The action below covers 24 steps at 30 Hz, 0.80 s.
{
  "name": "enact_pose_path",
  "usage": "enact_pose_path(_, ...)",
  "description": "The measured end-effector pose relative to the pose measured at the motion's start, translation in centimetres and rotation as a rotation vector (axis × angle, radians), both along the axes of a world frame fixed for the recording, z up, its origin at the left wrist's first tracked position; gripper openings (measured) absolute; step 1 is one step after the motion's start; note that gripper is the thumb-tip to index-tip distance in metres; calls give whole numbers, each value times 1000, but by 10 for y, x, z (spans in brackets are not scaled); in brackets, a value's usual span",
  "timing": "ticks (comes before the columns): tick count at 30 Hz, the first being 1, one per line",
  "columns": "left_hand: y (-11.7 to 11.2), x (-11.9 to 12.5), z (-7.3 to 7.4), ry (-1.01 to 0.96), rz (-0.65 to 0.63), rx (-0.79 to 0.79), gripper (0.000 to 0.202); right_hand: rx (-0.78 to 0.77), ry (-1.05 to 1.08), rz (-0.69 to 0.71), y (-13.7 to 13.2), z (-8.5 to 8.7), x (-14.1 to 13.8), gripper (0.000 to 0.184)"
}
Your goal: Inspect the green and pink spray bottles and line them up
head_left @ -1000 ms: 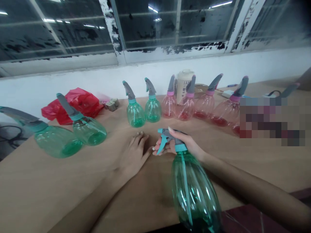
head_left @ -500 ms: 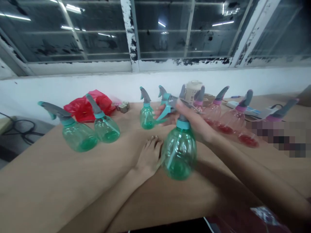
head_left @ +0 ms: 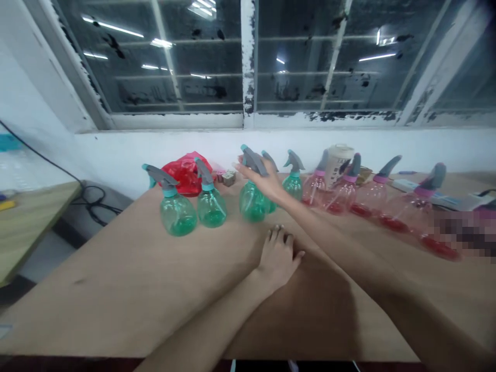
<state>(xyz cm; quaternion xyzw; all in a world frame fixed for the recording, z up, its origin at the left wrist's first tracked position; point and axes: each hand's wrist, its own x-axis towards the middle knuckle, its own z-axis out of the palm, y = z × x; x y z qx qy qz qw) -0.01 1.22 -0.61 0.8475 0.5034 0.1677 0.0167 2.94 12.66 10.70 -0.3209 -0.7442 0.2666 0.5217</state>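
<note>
My right hand [head_left: 269, 182] is at the neck of a green spray bottle [head_left: 251, 205], its fingers around the part below the grey trigger head. The bottle stands upright or nearly so, with a little green liquid inside. It partly hides another green bottle just behind it, and a third green spray bottle [head_left: 294, 185] stands to the right. Two more, a tilted-looking green bottle [head_left: 178, 214] and its neighbour [head_left: 211, 207], stand to the left. My left hand [head_left: 277, 257] lies flat on the wooden table [head_left: 163, 294], holding nothing, fingers stretched forward.
Several pink spray bottles [head_left: 372, 196] with red liquid line the right side. Behind them stands a paper cup [head_left: 339, 164]. A red plastic bag [head_left: 186, 173] and small blocks [head_left: 228, 178] lie near the wall. Black cable [head_left: 96, 199] hangs beyond the table's left edge.
My right hand has carried the green spray bottle away from me, from the near middle into the row at the back. The view has turned left. My left hand still rests on the table.
</note>
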Motion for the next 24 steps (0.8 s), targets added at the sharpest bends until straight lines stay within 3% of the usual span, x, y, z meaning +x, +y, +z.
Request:
enact_pose_path(6,-1,-1,2,-11,-3,-28,43,-51,113,20,31,-31,-31,44)
enact_pose_path(14,-2,-1,2,-7,-12,-37,47,-95,196,71,43,-39,-44,45)
enact_pose_path(19,-1,0,3,-19,-4,-54,46,-41,57,-50,30,-36,-40,43)
enact_pose_path(24,0,-1,0,-22,-5,-31,40,0,-24,-76,0,-33,-11,55)
